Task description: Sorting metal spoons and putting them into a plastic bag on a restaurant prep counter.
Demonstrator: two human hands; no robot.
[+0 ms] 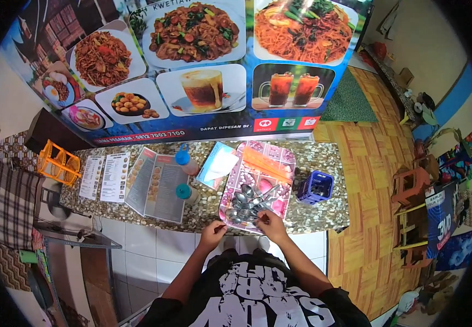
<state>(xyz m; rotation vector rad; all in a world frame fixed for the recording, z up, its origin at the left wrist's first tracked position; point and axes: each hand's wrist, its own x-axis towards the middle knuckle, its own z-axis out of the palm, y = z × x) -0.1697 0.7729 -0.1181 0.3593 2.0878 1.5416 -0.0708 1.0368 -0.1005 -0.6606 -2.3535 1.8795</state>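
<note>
A pink patterned tray (225, 196) lies on the pebble-patterned counter before me. Metal spoons and forks (246, 200) are heaped on its near half. My right hand (272, 227) reaches over the tray's near edge, its fingertips among the cutlery; whether they grip a piece is unclear. At the near left corner of the tray is my left hand (213, 236), with fingers curled by the counter's edge. I cannot tell if it holds anything. Orange packets (265, 163), perhaps of straws, rest on the tray's far half. To the right stands a dark blue plastic basket (317, 186).
Left of the tray are a blue-and-white packet (217, 165), a blue-capped bottle (186, 159), a teal-lidded container (186, 193), printed menus (164, 188) and an orange rack (58, 163). A tall food banner (203, 126) borders the counter's far side. Stools (411, 186) stand at far right.
</note>
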